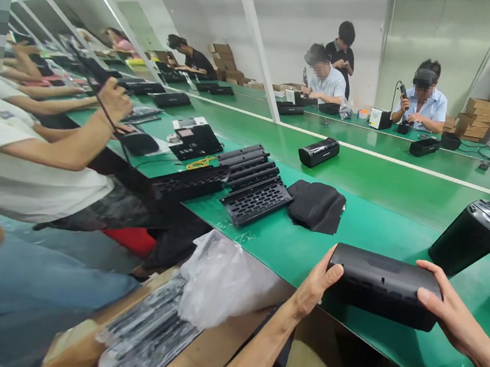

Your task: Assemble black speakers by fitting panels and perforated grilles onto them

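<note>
A long black plastic housing (385,286) with rounded sides lies between my hands, at the front edge of the green table. My left hand (317,283) grips its left end, thumb on top. Around its right end my right hand (446,303) is closed, with the thumb on the upper face. Behind my right hand a similar black housing (467,240) stands on end, its grey ribbed end facing up. To the left of my hands lie a stack of black cloth sheets (318,206) and a perforated black panel (258,202).
More black panels (247,163) and a yellow cord (200,163) lie farther left. Another black housing (319,152) rests mid-table. Below the edge, a carton holds plastic-wrapped parts (148,333) and a clear plastic bag (218,282). A co-worker's arm (74,143) holds a tool at left; several people sit opposite.
</note>
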`<state>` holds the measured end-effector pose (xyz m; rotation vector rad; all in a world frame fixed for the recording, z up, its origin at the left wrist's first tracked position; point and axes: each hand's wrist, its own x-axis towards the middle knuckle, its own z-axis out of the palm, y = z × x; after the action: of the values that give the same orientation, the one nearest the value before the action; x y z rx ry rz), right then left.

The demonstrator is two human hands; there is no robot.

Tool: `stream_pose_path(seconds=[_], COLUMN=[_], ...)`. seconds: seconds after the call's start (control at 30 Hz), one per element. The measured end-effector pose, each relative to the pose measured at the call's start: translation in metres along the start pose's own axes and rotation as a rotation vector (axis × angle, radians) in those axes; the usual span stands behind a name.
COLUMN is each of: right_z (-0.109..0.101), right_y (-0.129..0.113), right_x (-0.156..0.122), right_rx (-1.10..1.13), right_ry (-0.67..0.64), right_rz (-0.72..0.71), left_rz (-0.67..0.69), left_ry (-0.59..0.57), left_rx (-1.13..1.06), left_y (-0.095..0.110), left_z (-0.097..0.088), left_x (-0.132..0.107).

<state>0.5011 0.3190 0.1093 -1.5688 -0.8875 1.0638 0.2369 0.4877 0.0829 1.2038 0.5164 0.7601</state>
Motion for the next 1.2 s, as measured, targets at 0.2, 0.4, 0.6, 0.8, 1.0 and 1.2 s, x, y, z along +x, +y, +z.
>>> stream_pose_path(seconds=[0.2,0.4,0.6,0.8,1.0,1.2], right_z=[0.011,0.019,0.014,0.017,0.02,0.03], right_y=[-0.005,-0.002,0.002,0.003,0.002,0.019], right_x=[-0.008,-0.012,-0.009,-0.014,-0.011,0.002], right_rx=[0.297,0.283,0.315,0.317,0.315,0.366], right_ry=[-0.079,-0.064,-0.086,-0.063,-0.032,-0.08], right_rz=[0.169,0.165,0.194,0.234,0.265,0.302], left_rz=[-0.012,-0.101,-0.008,0.044,0.125,0.142], left_ry=[-0.007,0.049,-0.085,-0.053,-0.044,0.043], left_rx=[0.011,0.051,0.094,0.176,0.281,0.229], left_y=[0.019,0.01,0.005,-0.001,0.003,-0.011], left_z=[0.009,0.003,-0.009,-0.008,-0.006,-0.025], left_x=[0.005,0.002,-0.004,-0.001,-0.004,0.017])
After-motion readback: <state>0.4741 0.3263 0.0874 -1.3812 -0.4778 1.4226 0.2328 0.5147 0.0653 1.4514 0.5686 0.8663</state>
